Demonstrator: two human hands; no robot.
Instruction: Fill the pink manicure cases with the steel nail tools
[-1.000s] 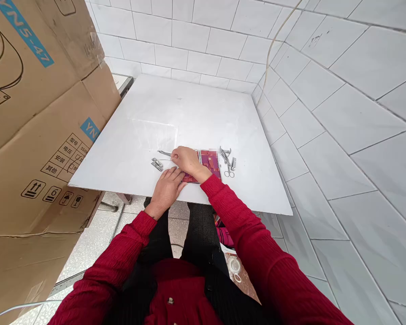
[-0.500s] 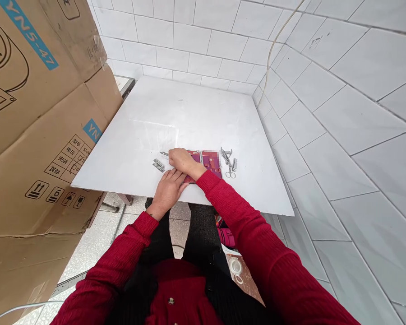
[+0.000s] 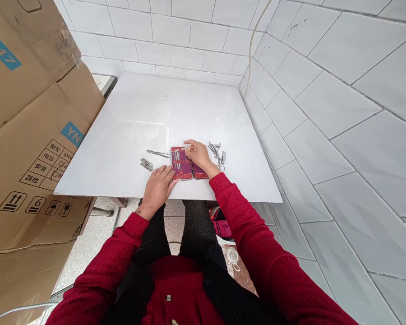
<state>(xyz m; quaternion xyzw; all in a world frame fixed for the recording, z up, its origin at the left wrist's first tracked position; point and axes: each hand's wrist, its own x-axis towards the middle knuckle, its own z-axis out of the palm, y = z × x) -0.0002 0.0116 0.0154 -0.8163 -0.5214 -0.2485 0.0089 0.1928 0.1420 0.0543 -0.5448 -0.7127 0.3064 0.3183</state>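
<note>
The left hand [image 3: 158,185] lies palm down at the left edge of the red case [image 3: 185,176], fingers extended, thumb by its near corner. The right hand [image 3: 198,154] bends over the case's middle (back uppermost), thumb and forefinger pinched. Both forearms [image 3: 103,262] slant in from the case's near side.

Past the open manicure case [image 3: 186,176], the white tabletop [image 3: 189,108] gives a wide bare passage back to the tiled rear wall [image 3: 179,28]. Left of the case, a slim tweezer-like tool [image 3: 158,154] and a nail clipper [image 3: 146,164] obstruct a low sweep, and the left hand [image 3: 159,184] blocks the case's near-left corner. The right hand [image 3: 198,153] covers the case's upper middle; just right of it, scissors [image 3: 222,168] and nippers [image 3: 215,150] crowd the way. A tall cardboard box [image 3: 37,126] closes the left side.
</note>
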